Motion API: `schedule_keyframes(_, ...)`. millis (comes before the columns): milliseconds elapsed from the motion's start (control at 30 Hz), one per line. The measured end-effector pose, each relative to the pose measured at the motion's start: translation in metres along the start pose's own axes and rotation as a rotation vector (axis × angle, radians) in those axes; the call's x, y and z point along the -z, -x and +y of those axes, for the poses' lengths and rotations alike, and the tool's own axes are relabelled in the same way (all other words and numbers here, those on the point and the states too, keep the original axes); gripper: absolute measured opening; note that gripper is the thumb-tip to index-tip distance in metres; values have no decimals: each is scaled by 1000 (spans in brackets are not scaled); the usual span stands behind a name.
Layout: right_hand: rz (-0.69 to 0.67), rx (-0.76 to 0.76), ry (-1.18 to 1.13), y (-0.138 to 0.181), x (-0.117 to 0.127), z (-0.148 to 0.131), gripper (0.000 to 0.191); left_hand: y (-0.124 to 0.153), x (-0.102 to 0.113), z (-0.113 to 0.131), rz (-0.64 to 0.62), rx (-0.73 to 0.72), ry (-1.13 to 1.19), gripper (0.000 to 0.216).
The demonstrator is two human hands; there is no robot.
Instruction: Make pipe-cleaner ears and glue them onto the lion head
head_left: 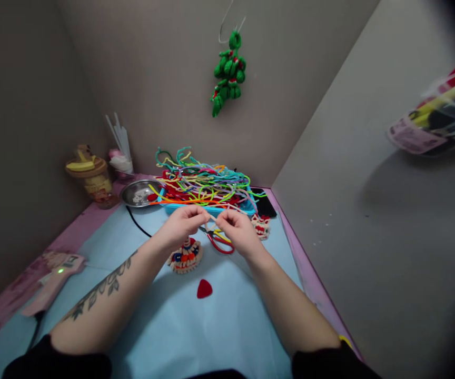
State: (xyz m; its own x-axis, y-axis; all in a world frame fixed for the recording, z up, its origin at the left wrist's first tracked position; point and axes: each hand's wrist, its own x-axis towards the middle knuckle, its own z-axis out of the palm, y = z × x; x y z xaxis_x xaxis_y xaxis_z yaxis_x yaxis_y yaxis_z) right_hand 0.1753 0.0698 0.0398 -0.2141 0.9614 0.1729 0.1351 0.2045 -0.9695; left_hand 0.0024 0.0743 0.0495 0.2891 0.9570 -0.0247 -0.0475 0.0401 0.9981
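This looks like a small craft corner, with plain grey walls close around a pink table (73, 226) covered by a blue sheet (231, 326). A tray (172, 209) heaped with colourful fuzzy strands (204, 184), red-handled scissors (213, 242), a corded pink tool (56, 287) and a tufted cream, orange and blue piece (186, 259) show it; a green ornament (230, 73) hangs on the wall.
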Motion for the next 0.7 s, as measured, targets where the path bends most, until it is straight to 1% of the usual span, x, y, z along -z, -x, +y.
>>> schedule_keyframes(67, -7, -23, -72, -1, 1, 2, 27, 0, 1, 2, -15, 15, 7, 26)
schedule_keyframes(200, 7, -68, -205, -2, 1, 7, 31, 0, 4, 4, -85, 39, 45, 32)
schedule_keyframes(367, 42, -129, -389, -1, -4, 5, 36, -2, 4, -2, -160, 81, 168, 36)
schedule_keyframes(567, 66, -130, -440, -1, -10, 3, 35, -4, -1, -12, -165, 74, 306, 37)
schedule_keyframes(700, 33, -130, -477, 0, -8, 2, 33, -5, 1, -14, -213, 133, 328, 38)
